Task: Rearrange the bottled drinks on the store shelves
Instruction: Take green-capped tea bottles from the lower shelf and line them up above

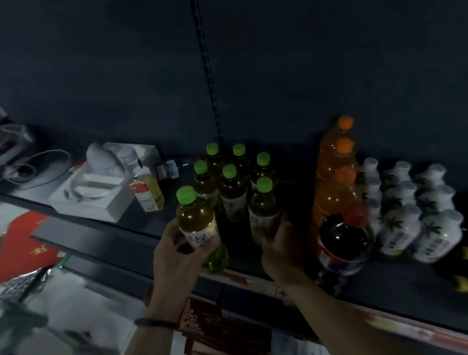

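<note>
1. Green-capped tea bottle (pixel 194 215) was gripped in the left hand (pixel 177 256), fingers curled round its label, at the shelf (pixel 389 282) edge
2. Right hand (pixel 281 248) was wrapped round a second green-capped bottle (pixel 263 203)
3. Just beyond both hands, five matching bottles (pixel 231 189) stood grouped; orange bottles (pixel 334 182) and white bottles (pixel 410 213) were lined up right of the right hand
4. Seemingly midway: these two needed places in the group

The white label (pixel 199 237) on the green-capped bottle (pixel 195 212) in the left hand (pixel 175 264) has one big dark sign that looks like 绿. The second green-capped bottle (pixel 263 203), in the right hand (pixel 281 250), shows part of such a sign. Other labels are too blurry to read.
</note>
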A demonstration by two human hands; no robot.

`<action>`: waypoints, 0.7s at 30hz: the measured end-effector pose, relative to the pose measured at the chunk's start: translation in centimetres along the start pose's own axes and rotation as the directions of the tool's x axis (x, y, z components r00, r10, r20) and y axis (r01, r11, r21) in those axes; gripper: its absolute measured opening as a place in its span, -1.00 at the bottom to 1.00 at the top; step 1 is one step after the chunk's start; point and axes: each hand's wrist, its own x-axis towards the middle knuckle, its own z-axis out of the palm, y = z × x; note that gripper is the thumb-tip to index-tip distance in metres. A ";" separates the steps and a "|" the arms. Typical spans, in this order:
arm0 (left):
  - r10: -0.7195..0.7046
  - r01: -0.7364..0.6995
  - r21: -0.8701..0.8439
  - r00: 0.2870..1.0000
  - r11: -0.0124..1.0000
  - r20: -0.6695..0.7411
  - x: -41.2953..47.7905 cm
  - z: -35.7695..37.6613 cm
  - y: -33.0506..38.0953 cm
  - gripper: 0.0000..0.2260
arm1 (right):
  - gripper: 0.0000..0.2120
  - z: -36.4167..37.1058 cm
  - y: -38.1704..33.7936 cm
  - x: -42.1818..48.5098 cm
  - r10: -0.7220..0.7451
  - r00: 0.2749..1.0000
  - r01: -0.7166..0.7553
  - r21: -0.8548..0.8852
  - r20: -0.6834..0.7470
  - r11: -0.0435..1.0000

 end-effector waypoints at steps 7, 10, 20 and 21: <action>0.026 -0.031 0.026 0.983 0.999 0.182 4.7 -1.3 -0.8 -0.51 | -0.43 2.5 -0.1 1.2 -0.202 0.963 0.192 -0.074 -0.177 0.979; 0.034 -0.041 0.021 0.967 0.999 0.253 5.8 -1.7 -1.1 -0.50 | -0.52 3.3 0.5 2.1 -0.210 0.941 0.160 -0.196 -0.265 0.967; 0.045 -0.054 0.012 0.922 0.998 0.385 6.8 -1.3 -0.3 -0.50 | -0.62 3.9 -0.4 2.8 -0.156 0.939 0.113 -0.153 -0.307 0.982; 0.048 -0.056 0.008 0.919 0.998 0.392 6.8 -1.2 -0.1 -0.50 | -0.63 3.9 -0.6 2.7 -0.153 0.942 0.111 -0.152 -0.300 0.982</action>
